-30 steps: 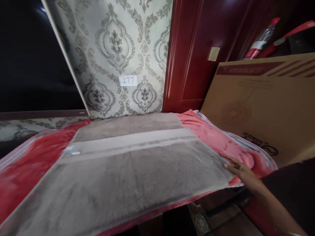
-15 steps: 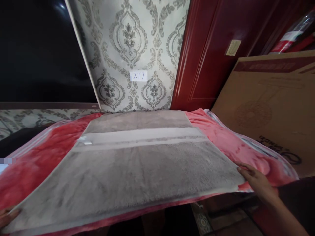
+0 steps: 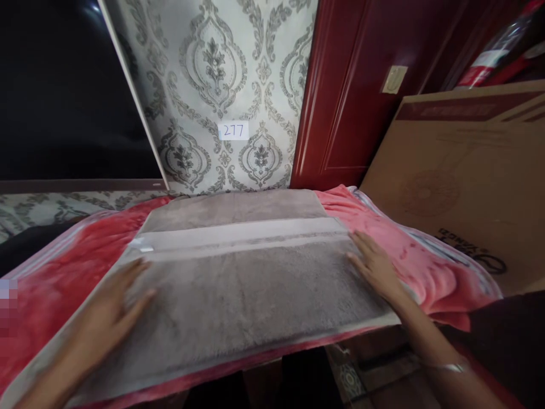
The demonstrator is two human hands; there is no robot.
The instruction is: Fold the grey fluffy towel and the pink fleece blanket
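Observation:
A grey plush towel (image 3: 238, 301) with a pale band across it lies spread out flat. Beneath it is a red and pink blanket (image 3: 80, 261) that shows on both sides and along the front edge. Over the towel's left part is my left hand (image 3: 108, 304), fingers spread and somewhat blurred, just below the small white tag (image 3: 142, 245). My right hand (image 3: 372, 264) is at the towel's right edge near the band, with its fingers apart. Neither hand grips anything; whether the left palm touches the cloth I cannot tell.
A large cardboard box (image 3: 460, 170) leans on the right, with a bottle (image 3: 489, 57) behind its top. At the back stand a patterned wall with a paper label (image 3: 233, 130) and a dark red door panel (image 3: 336, 102). A black screen (image 3: 72, 102) fills the upper left.
Both hands have let go of the towel's near corners. They have moved forward and inward over the cloth, with fingers spread. The view has shifted slightly.

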